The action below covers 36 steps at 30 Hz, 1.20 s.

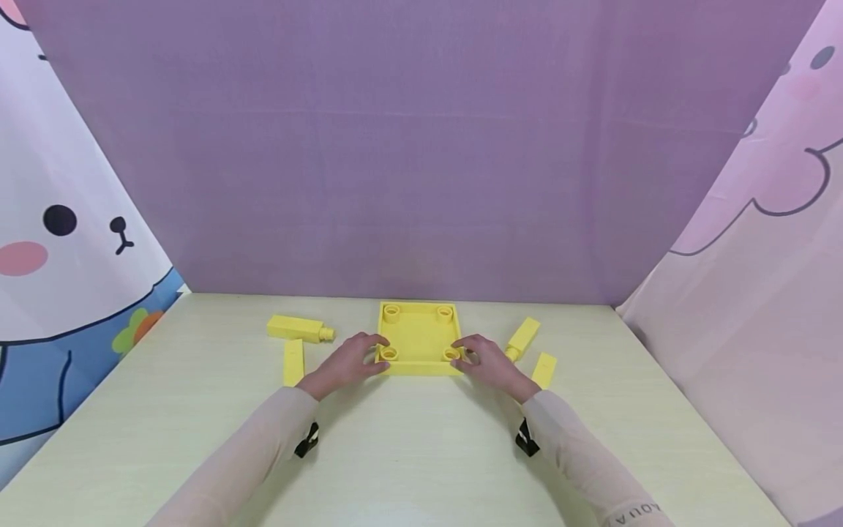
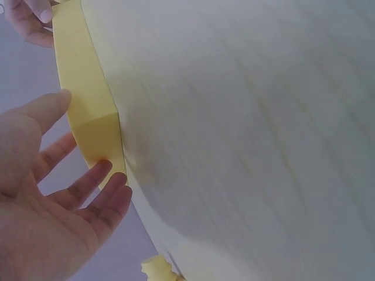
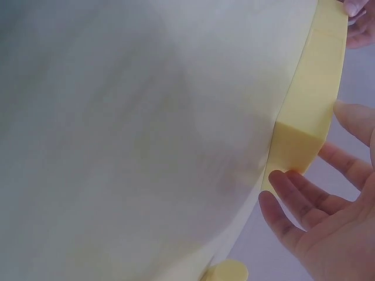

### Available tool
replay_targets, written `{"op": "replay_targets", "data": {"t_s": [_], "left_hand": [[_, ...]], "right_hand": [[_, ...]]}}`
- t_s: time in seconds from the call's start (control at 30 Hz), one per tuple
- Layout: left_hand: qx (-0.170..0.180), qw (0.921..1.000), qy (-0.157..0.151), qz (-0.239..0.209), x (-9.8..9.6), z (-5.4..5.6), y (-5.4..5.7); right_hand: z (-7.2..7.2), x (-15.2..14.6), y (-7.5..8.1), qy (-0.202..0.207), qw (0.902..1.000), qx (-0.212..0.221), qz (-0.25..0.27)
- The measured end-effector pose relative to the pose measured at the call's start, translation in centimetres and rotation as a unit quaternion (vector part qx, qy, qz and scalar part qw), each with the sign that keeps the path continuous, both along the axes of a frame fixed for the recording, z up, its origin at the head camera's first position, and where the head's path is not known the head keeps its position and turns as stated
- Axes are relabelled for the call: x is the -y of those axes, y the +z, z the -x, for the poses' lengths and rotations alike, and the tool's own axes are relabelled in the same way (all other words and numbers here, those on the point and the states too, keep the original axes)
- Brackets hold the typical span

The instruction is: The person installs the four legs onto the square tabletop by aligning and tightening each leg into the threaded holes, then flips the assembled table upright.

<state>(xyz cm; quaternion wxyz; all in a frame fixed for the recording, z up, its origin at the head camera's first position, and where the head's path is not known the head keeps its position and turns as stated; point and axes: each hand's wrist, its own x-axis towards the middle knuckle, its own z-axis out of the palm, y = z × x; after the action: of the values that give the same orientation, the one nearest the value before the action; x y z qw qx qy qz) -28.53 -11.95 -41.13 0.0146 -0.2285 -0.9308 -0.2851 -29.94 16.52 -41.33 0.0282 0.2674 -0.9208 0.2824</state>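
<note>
A square yellow plastic board (image 1: 421,333) with a raised rim lies on the table, a round socket near each corner facing up. My left hand (image 1: 352,360) is at its near left corner. In the left wrist view the thumb touches the rim and the other fingers spread loosely along the side. Mirroring it, my right hand (image 1: 490,364) touches the near right corner, fingers spread and slightly bent in the right wrist view. Left of the board lie two yellow square-sided legs, one (image 1: 296,327) with a narrow round end, the other (image 1: 293,361) partly behind my left wrist.
To the right lie two more yellow legs, one (image 1: 523,337) angled beside my right hand and another (image 1: 544,369) near the wrist. The pale wooden table (image 1: 421,454) meets a purple cloth (image 1: 421,161) at the back. Printed cloths hang at both sides.
</note>
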Motion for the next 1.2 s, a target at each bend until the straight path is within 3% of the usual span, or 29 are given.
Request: {"op": "replay_targets", "data": {"t_s": [0.37,0.77,1.2], "left_hand": [[-0.001,0.9999,-0.008,0.007,0.1,-0.3,0.2],[0.014,0.9997,-0.005,0.017,0.4,-1.3,0.2],[-0.013,0.9993,-0.031,0.016,1.0,-2.4,-0.2]], "right_hand": [[-0.3,-0.1,0.2,0.011,0.9999,0.004,-0.002],[-1.4,-0.4,0.1,0.038,0.9992,-0.008,-0.009],[-2.8,-0.3,0.2,0.028,0.9995,-0.005,-0.015]]}}
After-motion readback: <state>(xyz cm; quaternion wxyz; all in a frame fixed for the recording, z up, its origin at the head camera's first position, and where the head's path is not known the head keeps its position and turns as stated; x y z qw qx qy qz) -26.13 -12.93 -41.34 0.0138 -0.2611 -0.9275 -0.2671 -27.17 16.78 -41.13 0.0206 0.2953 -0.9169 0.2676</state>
